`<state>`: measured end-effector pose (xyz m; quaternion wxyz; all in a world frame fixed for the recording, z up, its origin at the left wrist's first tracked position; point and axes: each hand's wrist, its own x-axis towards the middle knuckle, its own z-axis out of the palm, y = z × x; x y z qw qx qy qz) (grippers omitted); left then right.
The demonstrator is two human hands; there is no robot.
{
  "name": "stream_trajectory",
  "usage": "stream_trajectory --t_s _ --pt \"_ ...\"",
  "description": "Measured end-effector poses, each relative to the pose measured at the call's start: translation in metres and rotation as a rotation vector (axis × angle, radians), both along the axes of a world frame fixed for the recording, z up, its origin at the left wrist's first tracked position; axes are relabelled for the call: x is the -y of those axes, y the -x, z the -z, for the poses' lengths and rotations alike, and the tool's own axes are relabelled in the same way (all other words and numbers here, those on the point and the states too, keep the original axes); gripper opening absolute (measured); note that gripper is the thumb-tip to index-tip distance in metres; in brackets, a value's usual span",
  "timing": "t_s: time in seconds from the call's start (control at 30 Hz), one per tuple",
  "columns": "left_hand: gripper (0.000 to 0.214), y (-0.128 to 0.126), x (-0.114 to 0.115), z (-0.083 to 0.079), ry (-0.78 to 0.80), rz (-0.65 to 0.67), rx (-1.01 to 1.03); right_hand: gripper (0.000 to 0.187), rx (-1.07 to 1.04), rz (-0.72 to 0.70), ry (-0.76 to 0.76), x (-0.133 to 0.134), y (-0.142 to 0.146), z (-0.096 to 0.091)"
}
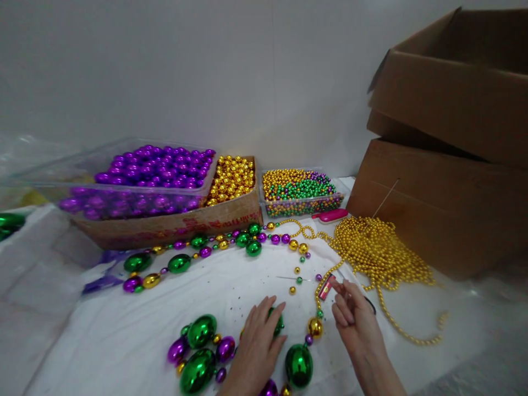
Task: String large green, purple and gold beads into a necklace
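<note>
- Bead strand (pixel 299 365): lower centre of the frame, on the white-covered table (pixel 103 330), passing by the left hand.
- Left hand (pixel 259 346): palm down over the beads, fingers extended and slightly parted.
- Right hand (pixel 352 316): lower right, fingers curled near the red lighter (pixel 327 287); I cannot tell whether it pinches anything.
- Handling: the glossy beads look light, hard and slippery, perhaps easily dented; the strand seems limp. Best hold: the narrow joints between large beads, as beside the gold bead (pixel 315 328).
</note>
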<state>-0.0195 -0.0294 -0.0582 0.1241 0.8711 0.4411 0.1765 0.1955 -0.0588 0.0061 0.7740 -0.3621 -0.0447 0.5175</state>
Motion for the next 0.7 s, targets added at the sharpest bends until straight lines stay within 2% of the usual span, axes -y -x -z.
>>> stream_trajectory --t_s 0.2,0.3,0.43,0.57,0.7 --pt "0.051 0.010 -0.006 -0.003 0.003 -0.033 0.088 0.025 0.053 -0.001 -0.009 -0.024 0.000 -0.005" --pt "0.050 0.011 -0.004 -0.010 0.053 -0.075 0.097 0.027 0.049 -0.034 0.043 -0.022 -0.002 0.006" --pt "0.054 0.011 0.007 -0.015 0.141 -0.103 0.081 0.026 -0.019 -0.093 0.118 -0.002 0.000 0.026" --pt "0.063 0.002 0.010 -0.015 0.180 -0.107 0.067 0.021 -0.082 -0.201 0.112 -0.004 0.005 0.033" --pt "0.060 -0.014 0.003 -0.018 0.157 -0.124 0.096 0.021 -0.081 -0.200 0.071 -0.019 0.001 0.027"
